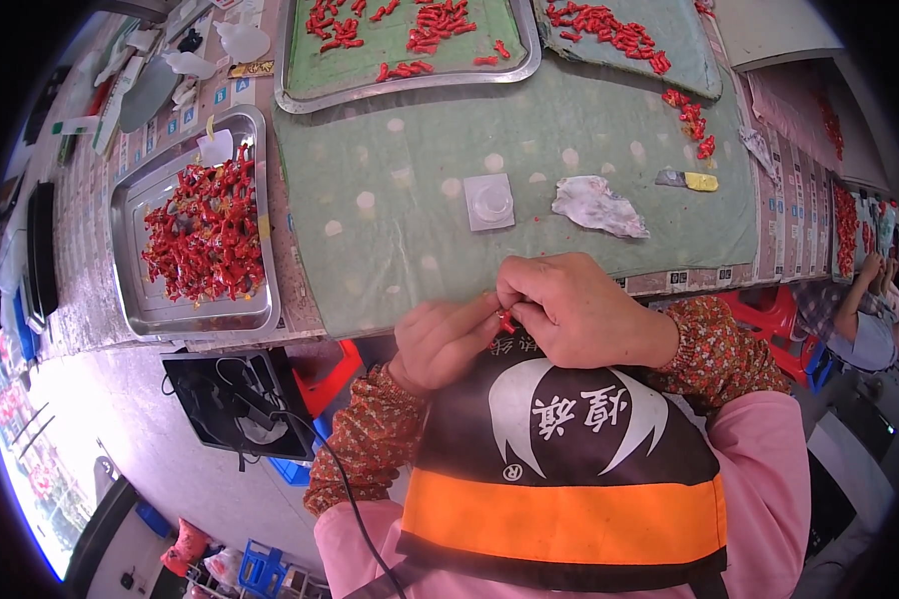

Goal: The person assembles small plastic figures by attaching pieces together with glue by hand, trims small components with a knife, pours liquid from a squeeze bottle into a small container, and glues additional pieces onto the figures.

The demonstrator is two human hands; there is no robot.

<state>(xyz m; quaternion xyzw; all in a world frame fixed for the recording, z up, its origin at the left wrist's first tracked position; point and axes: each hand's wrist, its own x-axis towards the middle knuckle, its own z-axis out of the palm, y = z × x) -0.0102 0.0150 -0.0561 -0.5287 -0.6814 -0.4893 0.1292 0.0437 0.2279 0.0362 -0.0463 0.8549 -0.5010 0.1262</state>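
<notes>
Both hands meet close to my body, just off the table's near edge, above my dark apron. A small red piece [506, 321] sits pinched between them, its lower part showing under the fingertips. My left hand [444, 339] has its fingers closed around the piece's left side. My right hand [584, 311] is curled, thumb and forefinger pressed together at the piece. Past the hands, on the green dotted cloth [400, 250], lie a small white square with a round clear cap [489, 203], a crumpled stained white rag [599, 206] and a yellow-and-grey blade-like tool [701, 182].
At left, a metal tray [130, 280] holds a heap of red pieces. Another tray [410, 92], lined green, and a cloth-covered board [609, 70] hold more at the far side. Loose red pieces [691, 118] lie at right. Another person [864, 309] sits at far right.
</notes>
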